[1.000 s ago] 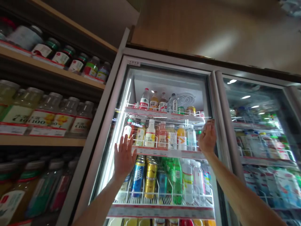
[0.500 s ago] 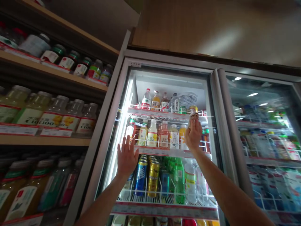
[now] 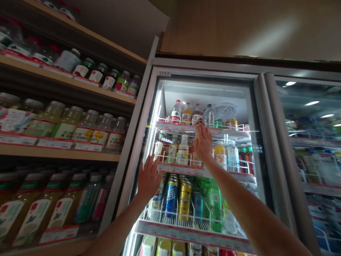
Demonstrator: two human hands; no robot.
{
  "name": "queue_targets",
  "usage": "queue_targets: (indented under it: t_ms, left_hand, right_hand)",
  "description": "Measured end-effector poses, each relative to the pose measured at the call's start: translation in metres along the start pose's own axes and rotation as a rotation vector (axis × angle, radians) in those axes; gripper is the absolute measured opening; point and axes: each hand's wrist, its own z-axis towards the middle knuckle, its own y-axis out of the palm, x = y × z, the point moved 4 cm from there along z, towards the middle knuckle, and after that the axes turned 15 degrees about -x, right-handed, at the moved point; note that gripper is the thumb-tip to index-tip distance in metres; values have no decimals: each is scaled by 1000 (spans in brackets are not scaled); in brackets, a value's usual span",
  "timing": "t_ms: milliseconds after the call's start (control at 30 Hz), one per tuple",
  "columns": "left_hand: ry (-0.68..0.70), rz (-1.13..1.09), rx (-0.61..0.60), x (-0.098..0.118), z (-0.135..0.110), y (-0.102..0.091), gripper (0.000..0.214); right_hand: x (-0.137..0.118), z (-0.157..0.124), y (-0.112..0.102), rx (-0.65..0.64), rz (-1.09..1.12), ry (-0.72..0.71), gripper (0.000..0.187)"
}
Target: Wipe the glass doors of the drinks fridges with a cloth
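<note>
Spreading left hand [image 3: 149, 177] at glass door [image 3: 226, 137], probably feeling stiff and slippery, favouring right frame [image 3: 270, 142] for gripping; holding right hand [image 3: 204, 142] farther right, not showing whether pinching.

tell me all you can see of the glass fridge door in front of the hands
The glass fridge door is tall, its clear pane set in a grey, metal-looking frame, and looks shut. A small label sits at the frame's upper left. The pane looks glossy, with shelved drinks visible behind. It stands left of another glass door. The right hand is raised before its middle, the left hand spread near its left side; contact with either is unclear.
</note>
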Motion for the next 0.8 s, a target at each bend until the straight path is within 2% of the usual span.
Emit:
queue_targets:
  t_ms: [67,133,200,233,333,367,433,500,600,667,733,800]
  left_hand:
    - [-19,14,-8,-14,-10,-4,45]
    - [9,30,-21,-26,-20,-7,43]
    - [41,56,-37,-36,-31,-9,42]
    - [37,69,-33,-41,-36,-10,42]
    - [-34,86,-11,-55,-50,-14,44]
    - [-58,82,-8,-58,-54,-15,45]
    - [-84,68,-15,-63,-61,-19,46]
    - [-93,58,-12,-68,-65,-23,45]
    - [-108,51,14,-79,-69,-33,42]
    - [-132,45,39,-87,-69,-40,42]
    - [-159,28,66,-94,-68,-46,43]
    - [-182,9,75,-98,-67,-50,43]
  right_hand:
    - [-37,-10,17,-123,-9,-175,62]
    - [-75,-24,31,-254,-20,-420,67]
    - [-97,-25,37,-318,-22,-545,68]
    - [-100,-17,37,-313,-15,-518,66]
    - [-99,26,32,-255,28,-286,59]
    - [-101,38,33,-254,40,-247,58]
    - [-117,48,39,-290,47,-274,57]
    - [-142,30,50,-346,33,-405,56]
    - [-178,-30,63,-403,21,-727,53]
    - [-188,-64,65,-425,28,-923,51]
    - [-181,-70,62,-428,33,-956,52]
    - [-166,-56,56,-410,38,-796,56]
